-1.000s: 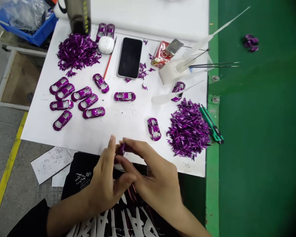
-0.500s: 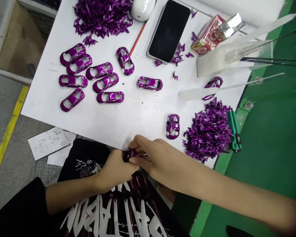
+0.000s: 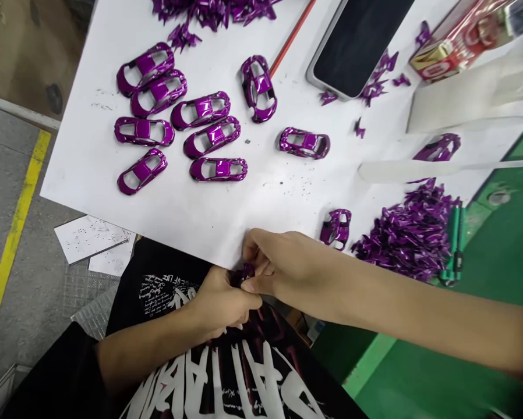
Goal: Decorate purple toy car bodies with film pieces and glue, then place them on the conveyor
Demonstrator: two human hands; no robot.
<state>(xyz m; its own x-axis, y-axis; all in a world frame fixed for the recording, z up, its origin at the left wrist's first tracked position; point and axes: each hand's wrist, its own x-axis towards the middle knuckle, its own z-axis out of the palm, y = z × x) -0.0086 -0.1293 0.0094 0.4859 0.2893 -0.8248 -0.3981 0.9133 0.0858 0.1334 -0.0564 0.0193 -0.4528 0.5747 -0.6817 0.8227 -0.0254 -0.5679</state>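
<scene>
Both hands have drawn closer since the earlier view: left hand (image 3: 224, 302) and right hand (image 3: 279, 262) are curled nearly shut, pinching a small purple car shell (image 3: 246, 274) between the fingertips at the near edge of the white board (image 3: 178, 221). Another shell (image 3: 335, 228) lies just beyond the right hand.

Small purple piece (image 3: 246, 273): mostly hidden between left hand (image 3: 222, 302) and right hand (image 3: 274, 259); shape cannot be made out. Right forearm (image 3: 419, 314) cut off at right edge. Purple trimmings pile (image 3: 211, 10), phone (image 3: 357, 41) and printed packet (image 3: 460, 41) cut off at far edge. Purple car body (image 3: 438, 148) partly hidden behind blurred translucent strip (image 3: 401, 170). Print on black shirt (image 3: 130, 308) cut off at near edge. Dark specks (image 3: 296, 192) on white sheet (image 3: 91, 163) too small to identify. Markings on loose papers (image 3: 89, 237) likewise too small to read.
</scene>
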